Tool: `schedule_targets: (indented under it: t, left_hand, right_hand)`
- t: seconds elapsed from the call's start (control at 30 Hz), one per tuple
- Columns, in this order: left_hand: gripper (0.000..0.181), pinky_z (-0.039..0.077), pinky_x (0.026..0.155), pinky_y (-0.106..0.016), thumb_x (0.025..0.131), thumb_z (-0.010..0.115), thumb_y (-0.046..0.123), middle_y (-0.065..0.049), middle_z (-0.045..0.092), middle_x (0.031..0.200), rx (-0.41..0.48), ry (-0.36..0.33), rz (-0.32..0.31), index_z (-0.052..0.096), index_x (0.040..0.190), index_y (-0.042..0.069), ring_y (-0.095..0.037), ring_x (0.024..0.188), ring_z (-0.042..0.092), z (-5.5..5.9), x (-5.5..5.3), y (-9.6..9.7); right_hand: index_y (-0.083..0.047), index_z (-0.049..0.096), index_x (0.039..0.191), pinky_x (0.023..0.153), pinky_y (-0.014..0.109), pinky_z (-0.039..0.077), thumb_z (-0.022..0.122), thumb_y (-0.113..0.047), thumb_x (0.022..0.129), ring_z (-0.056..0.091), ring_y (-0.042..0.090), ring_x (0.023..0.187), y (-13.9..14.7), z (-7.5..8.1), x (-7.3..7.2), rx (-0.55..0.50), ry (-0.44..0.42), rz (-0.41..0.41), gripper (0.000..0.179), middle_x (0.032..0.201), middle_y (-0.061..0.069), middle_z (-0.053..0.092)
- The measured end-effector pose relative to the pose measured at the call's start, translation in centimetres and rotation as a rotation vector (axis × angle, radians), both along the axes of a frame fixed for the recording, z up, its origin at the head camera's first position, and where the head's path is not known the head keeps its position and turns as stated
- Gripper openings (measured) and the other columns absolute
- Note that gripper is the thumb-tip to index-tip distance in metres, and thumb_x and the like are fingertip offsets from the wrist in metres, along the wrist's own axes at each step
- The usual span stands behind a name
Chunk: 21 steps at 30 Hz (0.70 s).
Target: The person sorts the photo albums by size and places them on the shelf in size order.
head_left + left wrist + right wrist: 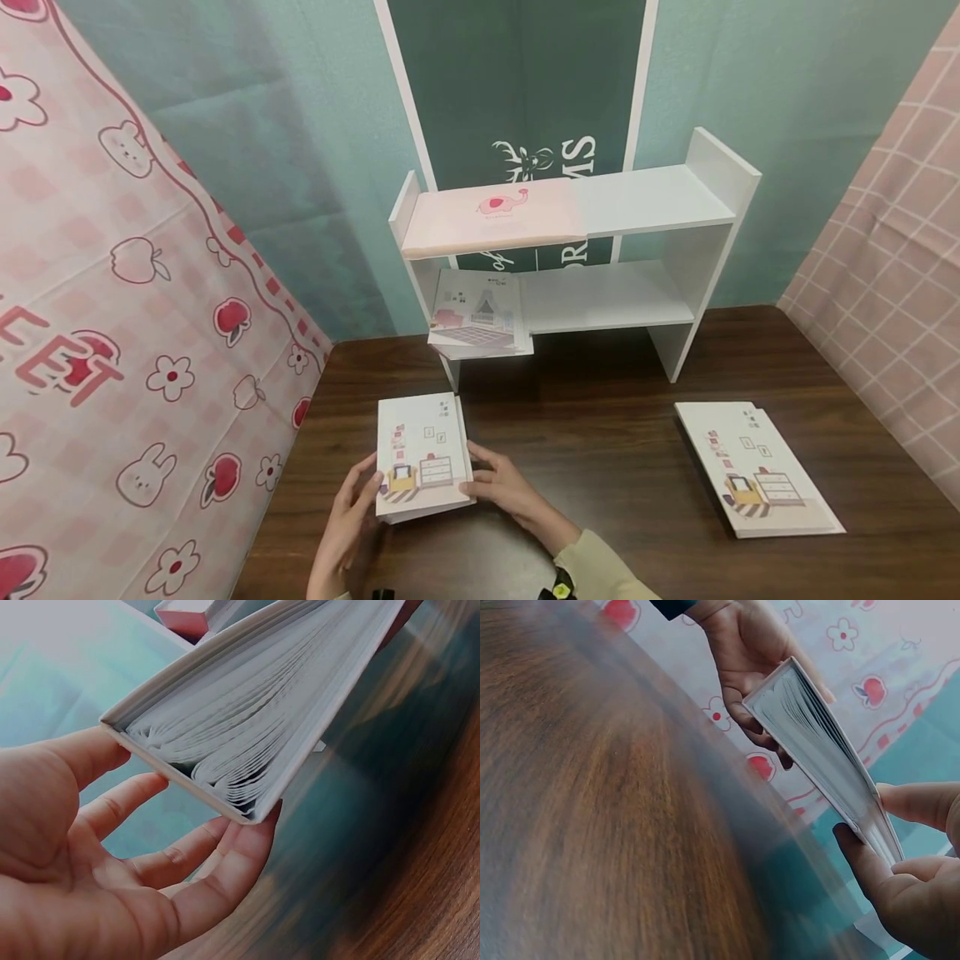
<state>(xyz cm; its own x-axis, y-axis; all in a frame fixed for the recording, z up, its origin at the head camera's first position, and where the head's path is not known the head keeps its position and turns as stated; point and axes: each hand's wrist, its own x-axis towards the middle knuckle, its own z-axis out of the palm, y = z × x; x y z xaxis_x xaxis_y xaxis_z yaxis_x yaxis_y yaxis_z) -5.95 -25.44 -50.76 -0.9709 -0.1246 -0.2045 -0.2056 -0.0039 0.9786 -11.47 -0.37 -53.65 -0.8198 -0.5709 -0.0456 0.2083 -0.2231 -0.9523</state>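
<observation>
A white photo album (422,454) with a drawing of an armchair and a drawer chest is held up between my two hands, above the table. My left hand (348,517) grips its left side by the spine, with the thumb at one cover and fingertips round the other in the left wrist view. At the opposite edge my right hand (513,496) pinches the covers between thumb and fingers. The right wrist view shows the album (825,754) edge-on, its many thin pages fanned slightly between the covers.
A white two-tier shelf (622,292) stands at the back of the brown table (585,467). A pink elephant book (495,212) lies on its upper board. Books with a crib drawing (480,312) lie lower left, overhanging the front. More white albums (757,471) lie at right.
</observation>
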Motion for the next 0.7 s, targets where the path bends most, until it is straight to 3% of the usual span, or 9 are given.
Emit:
schedule_targets:
  t: [0.7]
  left_hand:
    - [0.047,0.053,0.068,-0.035,0.095,0.052,0.03,-0.011,0.057,0.109,-0.021,-0.015,0.02,0.038,0.137,0.015,-0.017,0.084,0.061,0.9,-0.1,0.7]
  right_hand:
    - [0.003,0.023,0.144,0.072,0.023,0.052,0.065,-0.001,0.083,0.063,0.017,0.09,1.0,1.4,0.0,0.025,0.016,-0.025,0.075,0.142,0.028,0.032]
